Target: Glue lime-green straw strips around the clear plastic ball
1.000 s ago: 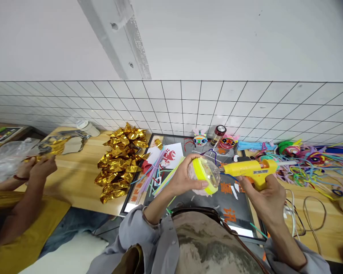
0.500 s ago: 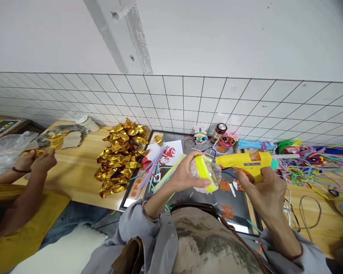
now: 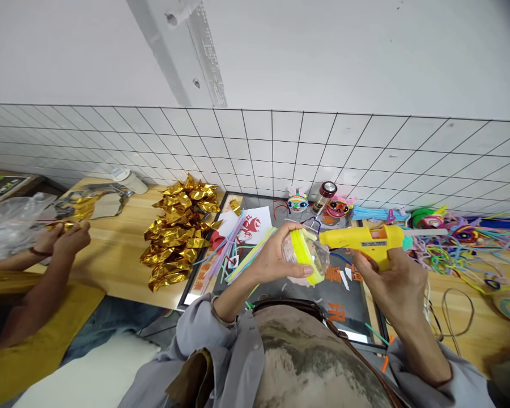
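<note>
My left hand [image 3: 276,258] is closed around a clear, rounded plastic piece [image 3: 321,259] with a wide yellow band [image 3: 301,255] around it, possibly pipe cleaners. My right hand [image 3: 393,283] grips a yellow hot glue gun [image 3: 365,238] by its handle. Its nozzle points left and lies at the upper right edge of the clear piece; whether it touches cannot be made out. A pale glue stick [image 3: 425,232] sticks out of the back of the gun. Both things are held above a dark, framed board [image 3: 297,306].
Gold foil shapes [image 3: 178,238] lie to the left. Pipe cleaners [image 3: 233,243] and red-printed paper [image 3: 253,226] lie on the board. Behind stand a decorated face ornament [image 3: 298,200] and a flask [image 3: 324,198]. Cords [image 3: 459,314] curl at right. A co-worker's hands [image 3: 63,241] handle gold foil at far left.
My hands, the clear piece and the glue gun hold nearly the same pose. The co-worker's hands at the left have moved slightly right.
</note>
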